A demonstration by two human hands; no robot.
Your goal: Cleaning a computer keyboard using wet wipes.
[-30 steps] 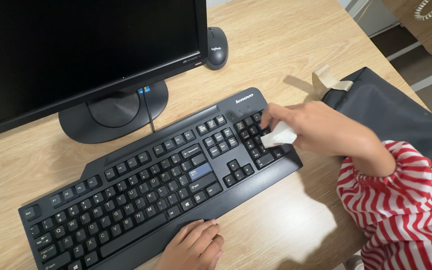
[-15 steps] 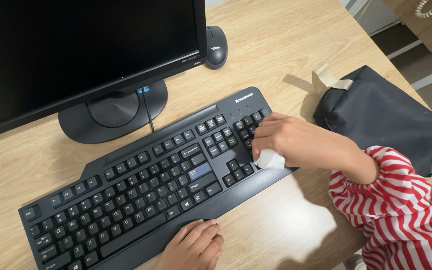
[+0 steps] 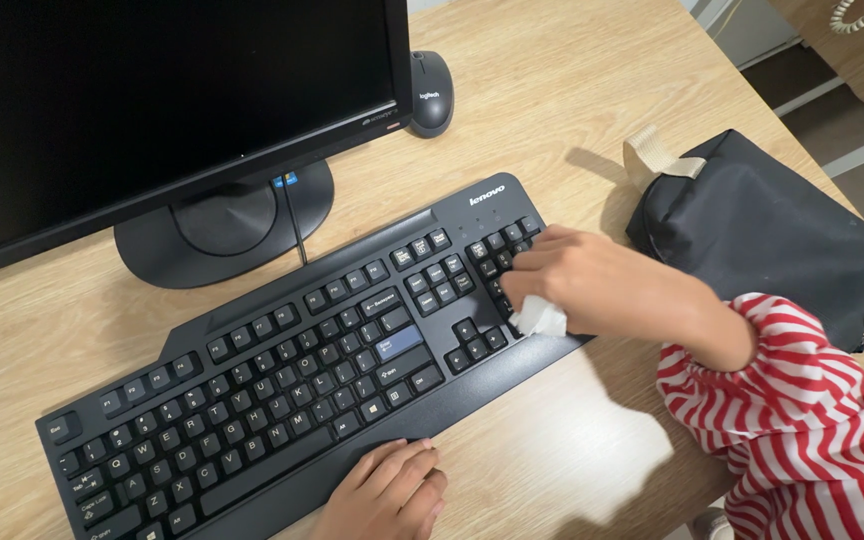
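1. Left hand (image 3: 384,492) rests flat, fingers loosely curled and holding nothing, on the desk (image 3: 572,100) against the keyboard's (image 3: 292,360) near edge.
2. The keyboard's long axis rises from lower left to upper right.
3. Right hand (image 3: 577,282), fingers closed on a white wipe (image 3: 540,318), presses it on the number pad at the keyboard's right end; this hand is nearer those keys.

The right hand (image 3: 577,280) is bare, with no ring or watch showing. Back from its fingers (image 3: 527,268) the forearm is bare as well, up to a loose sleeve (image 3: 782,400) striped red and white, its cuff gathered into soft folds and the stripes bending with the cloth. The left hand (image 3: 387,492) is bare too, fingers (image 3: 414,462) unadorned, nails short; behind them its wrist runs out of view, so no sleeve shows.
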